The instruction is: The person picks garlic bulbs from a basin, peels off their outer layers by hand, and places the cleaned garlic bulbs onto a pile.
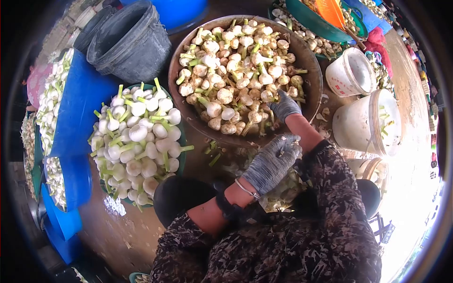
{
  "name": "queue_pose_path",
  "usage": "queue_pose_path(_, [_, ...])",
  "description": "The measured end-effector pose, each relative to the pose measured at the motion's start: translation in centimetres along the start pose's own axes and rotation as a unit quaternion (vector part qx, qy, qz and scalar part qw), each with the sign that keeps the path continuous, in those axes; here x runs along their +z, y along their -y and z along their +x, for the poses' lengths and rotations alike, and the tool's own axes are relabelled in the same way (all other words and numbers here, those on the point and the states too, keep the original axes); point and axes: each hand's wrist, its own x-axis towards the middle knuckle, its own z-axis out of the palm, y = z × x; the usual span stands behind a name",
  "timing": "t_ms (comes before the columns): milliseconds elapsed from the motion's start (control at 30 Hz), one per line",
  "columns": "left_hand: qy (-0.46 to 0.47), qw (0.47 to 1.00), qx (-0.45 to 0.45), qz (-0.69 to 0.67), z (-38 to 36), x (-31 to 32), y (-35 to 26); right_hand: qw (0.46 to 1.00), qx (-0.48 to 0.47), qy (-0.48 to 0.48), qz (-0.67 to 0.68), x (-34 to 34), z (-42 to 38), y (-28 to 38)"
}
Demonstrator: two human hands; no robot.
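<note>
Right fingers (pixel 282 97) — among garlic bulbs (pixel 225 95) in pan (pixel 313 89), can't see whether pinching | left fingers (pixel 289 150) — curled, hold unclear, outside pan

Brown floor (pixel 108 238), pale patch (pixel 114 206) at left. Standing on it: wide brown basin (pixel 314 89), upper center; green basin (pixel 182 139) just beside, left; white bucket (pixel 351 125), right. Cut green stems (pixel 214 159) and papery skins (pixel 324 114) lie scattered near the brown basin.
</note>
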Motion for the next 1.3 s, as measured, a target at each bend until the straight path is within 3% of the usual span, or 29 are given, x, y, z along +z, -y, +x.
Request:
queue_pose_path(67, [-0.028,0.99,-0.083,-0.112,0.2,-0.8,-1.0,0.998,0.012,0.004,0.063,1.8,1.7,0.6])
queue_pose_path(133, [-0.035,0.982,-0.09,-0.16,0.5,-1.2,-0.5,0.988,0.015,-0.108,0.114,3.9,2.3,0.4])
queue_pose_path(167, [-0.071,0.969,-0.096,-0.217,0.8,-1.5,-0.7,0.955,0.054,-0.041,0.287,4.1,2.7,0.2])
queue_pose_path(200, [-0.107,0.95,-0.1,-0.275,1.1,-1.6,-0.9,0.888,0.09,0.022,0.45,4.1,3.0,-0.3])
queue_pose_path(233, [-0.149,0.966,-0.066,-0.203,1.4,-1.7,0.9,0.837,0.084,0.049,0.538,3.2,2.1,-0.6])
queue_pose_path(267, [-0.196,0.922,-0.103,-0.318,1.7,-1.8,-0.2,0.777,0.073,0.075,0.62,1.7,0.4,-0.5])
queue_pose_path(333, [-0.237,0.878,-0.147,-0.389,2.1,-2.4,1.2,0.655,0.138,0.196,0.717,-2.1,-3.4,-0.5])
queue_pose_path(400, [-0.21,0.826,-0.164,-0.497,2.4,-2.6,1.4,0.536,0.089,0.24,0.804,-3.6,-6.9,-0.7])
queue_pose_path(467, [-0.088,0.819,-0.129,-0.552,2.5,-2.6,1.7,0.544,0.103,0.262,0.79,-3.6,-8.5,-2.1])
queue_pose_path(500, [-0.084,0.82,-0.132,-0.55,2.5,-2.1,2.0,0.543,0.125,0.226,0.799,-6.1,-11.5,1.1])
queue_pose_path(533, [-0.063,0.832,-0.111,-0.54,2.4,-1.6,2.0,0.557,0.055,0.275,0.782,-5.7,-11.9,0.2])
queue_pose_path(600, [-0.038,0.845,-0.092,-0.526,2.1,-0.9,2.0,0.57,-0.003,0.259,0.78,-5.0,-12.5,-1.1])
queue_pose_path(633, [-0.059,0.857,-0.082,-0.505,1.9,-0.7,1.5,0.622,-0.035,0.196,0.757,-6.0,-13.4,-0.2])
queue_pose_path(667, [-0.081,0.869,-0.072,-0.482,1.8,-0.6,1.2,0.795,-0.146,0.077,0.584,-5.2,-12.8,-1.1])
queue_pose_path(733, [-0.081,0.879,-0.052,-0.468,1.4,-0.3,1.2,0.873,-0.133,-0.062,0.466,-6.1,-14.6,-1.0])
queue_pose_path(767, [-0.129,0.894,-0.038,-0.427,1.2,0.0,1.2,0.859,-0.172,-0.129,0.464,-6.8,-15.7,-0.8])
queue_pose_path(833, [-0.191,0.923,-0.02,-0.332,1.1,0.3,1.3,0.88,-0.174,-0.142,0.419,-8.6,-18.4,-0.1])
queue_pose_path(1000, [-0.211,0.942,-0.015,-0.259,0.7,2.1,0.7,0.907,-0.188,-0.279,0.253,-8.1,-21.0,0.2])
queue_pose_path(1067, [-0.222,0.959,-0.013,-0.175,0.4,2.6,-0.1,0.906,-0.171,-0.286,0.259,-7.8,-21.2,0.3])
queue_pose_path(1133, [-0.196,0.96,0.012,-0.202,0.1,2.8,0.8,0.916,-0.173,-0.325,0.162,-7.8,-21.4,-0.1])
queue_pose_path(1200, [-0.169,0.945,0.033,-0.279,-0.1,2.8,0.8,0.913,-0.172,-0.319,0.185,-7.8,-21.4,-0.4])
queue_pose_path(1267, [-0.163,0.945,0.038,-0.28,-0.3,2.6,0.7,0.902,-0.143,-0.212,0.348,-7.9,-21.5,-0.4])
queue_pose_path(1300, [-0.168,0.94,0.04,-0.295,-0.3,2.5,0.7,0.904,-0.161,-0.209,0.336,-8.1,-22.0,-0.5])
